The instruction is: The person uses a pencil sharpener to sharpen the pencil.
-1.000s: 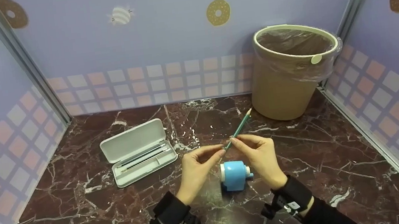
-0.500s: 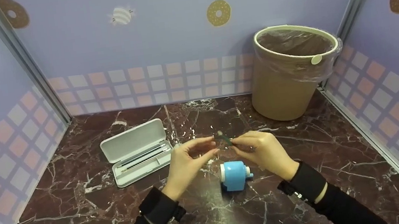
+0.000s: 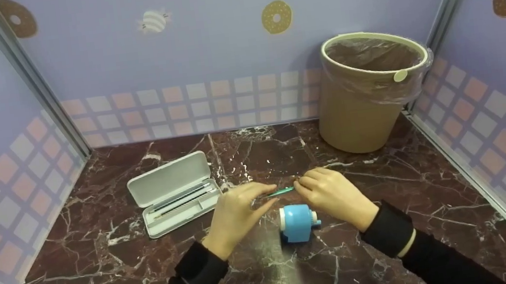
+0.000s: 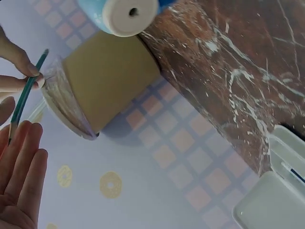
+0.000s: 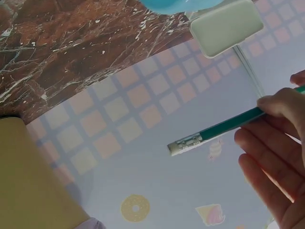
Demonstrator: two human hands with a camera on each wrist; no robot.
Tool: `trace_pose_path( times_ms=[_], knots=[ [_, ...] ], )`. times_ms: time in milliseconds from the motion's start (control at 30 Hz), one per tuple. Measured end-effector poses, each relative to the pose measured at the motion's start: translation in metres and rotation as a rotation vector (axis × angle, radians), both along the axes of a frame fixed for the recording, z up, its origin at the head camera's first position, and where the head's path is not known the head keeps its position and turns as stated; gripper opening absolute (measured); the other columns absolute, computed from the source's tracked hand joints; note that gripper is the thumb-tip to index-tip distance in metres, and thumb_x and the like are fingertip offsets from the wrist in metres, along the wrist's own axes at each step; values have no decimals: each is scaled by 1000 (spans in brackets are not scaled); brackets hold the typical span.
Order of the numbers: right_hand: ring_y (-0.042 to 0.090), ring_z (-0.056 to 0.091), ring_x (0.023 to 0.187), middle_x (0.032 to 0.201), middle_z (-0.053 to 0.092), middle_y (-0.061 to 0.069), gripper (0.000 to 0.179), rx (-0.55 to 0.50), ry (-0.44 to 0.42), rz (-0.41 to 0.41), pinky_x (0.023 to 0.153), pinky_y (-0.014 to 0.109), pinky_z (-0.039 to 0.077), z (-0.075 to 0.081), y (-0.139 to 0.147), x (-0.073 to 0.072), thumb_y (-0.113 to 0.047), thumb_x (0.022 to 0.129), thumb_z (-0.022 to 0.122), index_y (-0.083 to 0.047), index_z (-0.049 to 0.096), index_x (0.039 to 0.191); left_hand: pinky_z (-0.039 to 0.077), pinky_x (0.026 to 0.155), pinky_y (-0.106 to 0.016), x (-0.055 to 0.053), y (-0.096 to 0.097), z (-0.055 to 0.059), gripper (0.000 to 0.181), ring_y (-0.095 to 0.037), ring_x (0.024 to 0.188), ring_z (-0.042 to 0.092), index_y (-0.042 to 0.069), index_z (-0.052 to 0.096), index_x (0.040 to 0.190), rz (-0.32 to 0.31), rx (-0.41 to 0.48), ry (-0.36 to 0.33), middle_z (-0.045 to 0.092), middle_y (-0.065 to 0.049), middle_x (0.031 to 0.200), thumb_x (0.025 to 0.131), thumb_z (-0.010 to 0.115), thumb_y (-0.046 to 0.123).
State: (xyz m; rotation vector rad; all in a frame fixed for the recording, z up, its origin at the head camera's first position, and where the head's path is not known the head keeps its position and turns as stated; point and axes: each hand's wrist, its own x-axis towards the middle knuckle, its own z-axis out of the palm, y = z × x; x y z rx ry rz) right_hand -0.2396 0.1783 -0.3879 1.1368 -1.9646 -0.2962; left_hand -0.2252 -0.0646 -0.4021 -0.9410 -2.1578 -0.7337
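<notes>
A green pencil [image 3: 281, 191] lies nearly level between the hands, over the blue crank pencil sharpener [image 3: 297, 223]. The right hand [image 3: 331, 192] pinches it between thumb and fingers, with the eraser end sticking out past them in the right wrist view. The sharpened tip points at the left hand [image 3: 237, 211], whose thumb and fingers stand apart around it. In the left wrist view the left fingers [image 4: 28, 171] are fairly straight, and the pencil's point overlaps them. The sharpener rests on the table, its round white front with a hole visible in the left wrist view.
An open white pencil case [image 3: 184, 210] with a few pencils inside stands left of the hands. At the back right is a tan trash bin [image 3: 360, 114] lined with a plastic bag. Small white bits [image 3: 239, 168] lie on the dark marbled table behind the hands.
The pencil has been turned around: its tip pointed up and to the right before, and now points left toward the left hand. The left hand has loosened its pinch and drawn slightly left.
</notes>
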Motion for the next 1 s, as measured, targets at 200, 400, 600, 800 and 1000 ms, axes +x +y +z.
trace_pose_path(
  times_ms=[200, 400, 600, 800, 1000],
  knots=[
    [14, 70, 82, 87, 75, 1, 21, 40, 4, -15, 80, 27, 59, -3, -1, 2, -8, 76, 84, -9, 79, 97, 61, 75, -24, 1, 1, -4, 20, -14, 82, 76, 11, 78, 98, 34, -70, 46, 81, -4, 93, 79, 84, 16],
    [13, 68, 78, 84, 73, -1, 12, 36, 19, 15, 77, 26, 57, -3, -4, 1, -9, 80, 78, -10, 77, 92, 59, 67, -21, 0, 0, -8, 15, -11, 72, 73, 13, 78, 94, 60, -100, 69, 79, -1, 86, 80, 84, 16],
    [14, 68, 79, 85, 73, -1, 12, 28, 23, 25, 79, 26, 58, -4, -5, 2, -9, 80, 78, -11, 78, 92, 58, 66, -21, 0, -2, -11, 14, -10, 69, 72, 13, 78, 93, 49, -77, 49, 79, -1, 85, 80, 83, 15],
    [15, 70, 83, 90, 75, 1, 23, -56, -64, 65, 81, 26, 60, -8, -1, 1, -12, 79, 82, -10, 79, 102, 58, 68, -21, -1, -6, -16, 15, -10, 72, 73, 12, 79, 93, 37, -9, 19, 80, -1, 87, 79, 84, 13],
    [16, 72, 84, 95, 75, 3, 31, -161, -162, 85, 73, 27, 60, -14, 10, -1, -5, 76, 84, -8, 78, 107, 60, 74, -25, 0, -13, -23, 17, -11, 77, 75, 13, 79, 93, 64, 40, -10, 80, -1, 89, 77, 85, 10]
  ],
)
